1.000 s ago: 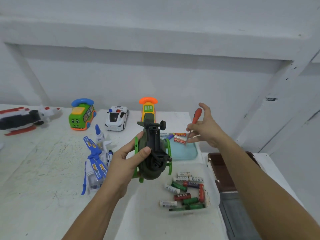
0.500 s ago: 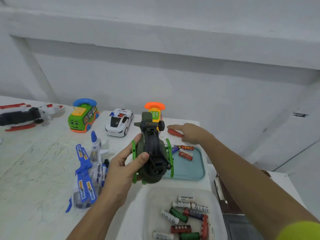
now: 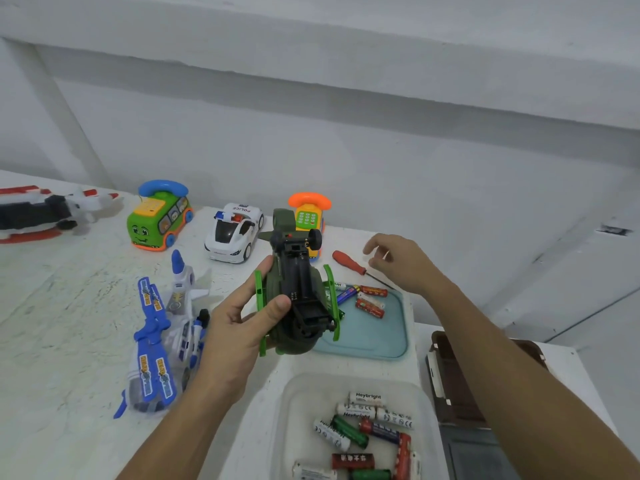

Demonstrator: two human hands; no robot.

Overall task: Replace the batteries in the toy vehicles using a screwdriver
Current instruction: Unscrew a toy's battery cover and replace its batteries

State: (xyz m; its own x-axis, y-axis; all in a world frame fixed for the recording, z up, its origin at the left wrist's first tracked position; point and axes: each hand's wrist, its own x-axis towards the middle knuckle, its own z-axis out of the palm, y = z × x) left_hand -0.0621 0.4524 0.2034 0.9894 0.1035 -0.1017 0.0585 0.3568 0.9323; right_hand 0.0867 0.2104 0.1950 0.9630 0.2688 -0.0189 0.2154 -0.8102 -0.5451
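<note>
My left hand (image 3: pixel 239 327) grips a dark green toy helicopter (image 3: pixel 298 296) with bright green skids, held belly-up above the table with its black underside and battery bay facing me. The red-handled screwdriver (image 3: pixel 349 263) lies on the table behind the blue tray (image 3: pixel 377 337). My right hand (image 3: pixel 401 265) hovers just right of the screwdriver, fingers relaxed and holding nothing. Several batteries (image 3: pixel 367 299) lie in the blue tray. A clear tub (image 3: pixel 298 403) near me holds several more batteries (image 3: pixel 367 431).
Along the back stand a green bus toy (image 3: pixel 157 220), a white police car (image 3: pixel 233 233) and an orange phone toy (image 3: pixel 310 211). A blue and white plane (image 3: pixel 166 334) lies at left, a red and white aircraft (image 3: pixel 41 213) far left. A brown case (image 3: pixel 460 386) sits right.
My right hand has laid the screwdriver on the table behind the blue tray and lifted off it. The helicopter stays in my left hand.
</note>
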